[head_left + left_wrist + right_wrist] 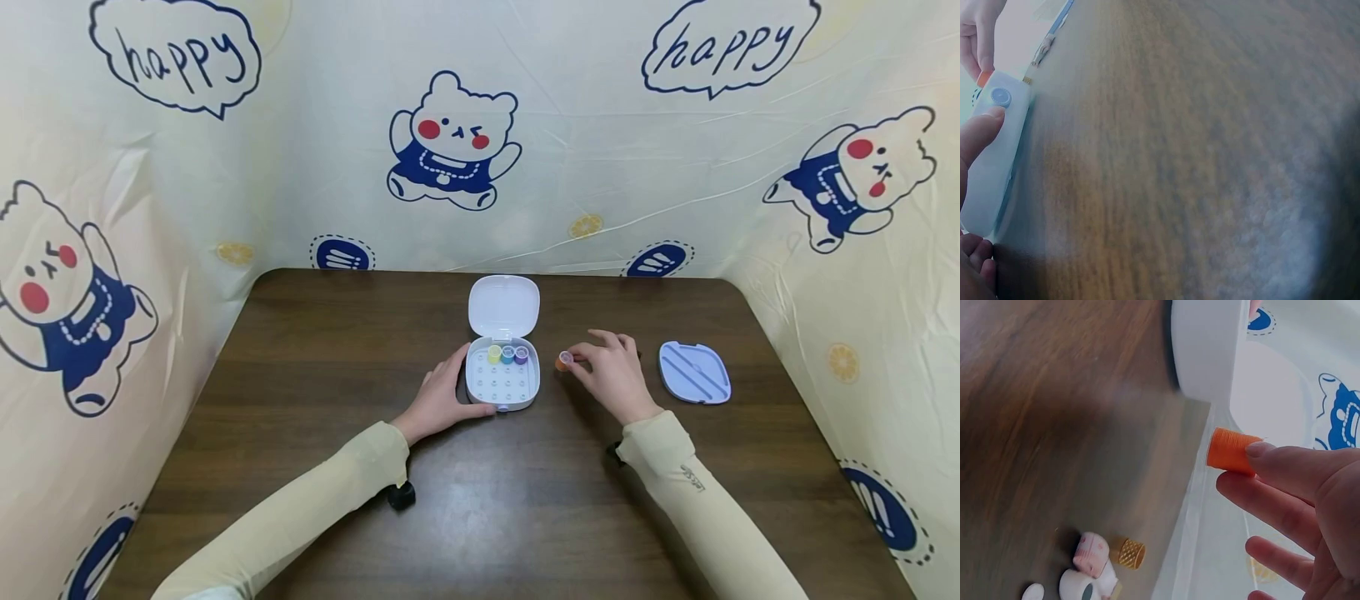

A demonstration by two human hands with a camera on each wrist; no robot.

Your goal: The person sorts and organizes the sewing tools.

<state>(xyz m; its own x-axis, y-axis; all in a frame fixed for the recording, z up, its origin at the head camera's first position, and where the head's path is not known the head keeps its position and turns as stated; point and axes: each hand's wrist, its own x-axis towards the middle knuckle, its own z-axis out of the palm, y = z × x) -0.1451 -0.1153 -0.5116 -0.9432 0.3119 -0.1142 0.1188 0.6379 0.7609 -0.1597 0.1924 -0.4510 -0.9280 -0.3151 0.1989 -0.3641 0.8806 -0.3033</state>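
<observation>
A white sewing box (pixel 471 385) stands with its lid (pixel 504 307) raised at the back. My left hand (pixel 441 398) grips it from the left, fingers along the side and thumb at the front by the round catch (pixel 1001 97). Rows of small pegs fill its inside. On the back row sit a yellow spool (pixel 494 355), a blue spool (pixel 507 355) and a purple spool (pixel 521 356). Just right of the box, my right hand (pixel 613 377) pinches an orange thread spool (pixel 1230 450) between thumb and index finger, its other fingers held apart from it.
A lilac tray (pixel 694 372) with diagonal grooves lies right of my right hand. In the right wrist view, a gold thimble (pixel 1131 554), a pink patterned roll (pixel 1091 553) and a white roll (pixel 1077 585) lie together on the wooden table (pixel 337 333). A printed cloth hangs behind.
</observation>
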